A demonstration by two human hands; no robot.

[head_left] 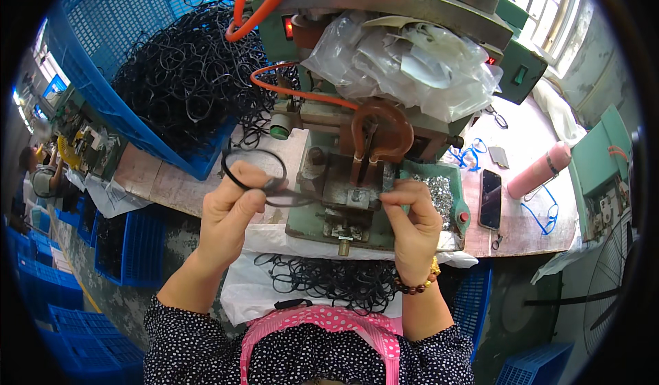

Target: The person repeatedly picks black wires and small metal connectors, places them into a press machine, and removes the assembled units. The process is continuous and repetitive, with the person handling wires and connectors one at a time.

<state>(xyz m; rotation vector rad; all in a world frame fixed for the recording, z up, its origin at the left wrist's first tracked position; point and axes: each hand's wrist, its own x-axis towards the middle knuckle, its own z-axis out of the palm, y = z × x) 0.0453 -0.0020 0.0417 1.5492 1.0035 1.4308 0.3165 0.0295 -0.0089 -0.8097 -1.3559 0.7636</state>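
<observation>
A: In the head view, how does your left hand (232, 206) stand?
B: Fingers and thumb are clamped on a black looped piece (274, 184), held just left of the machine's metal block (336, 191).
A: And your right hand (414, 223)?
B: Your thumb and forefinger nearly meet at the block's right side; I cannot tell whether they grip anything.
A: Around you?
B: Black loops (189, 69) heap in the blue basket (130, 127); a phone (490, 199) lies right, on the table (154, 175).

right fingers (406, 197): tips too tiny to tell
blue crate (96, 86): top's chopped off
fan (611, 285): right side cut off
</observation>
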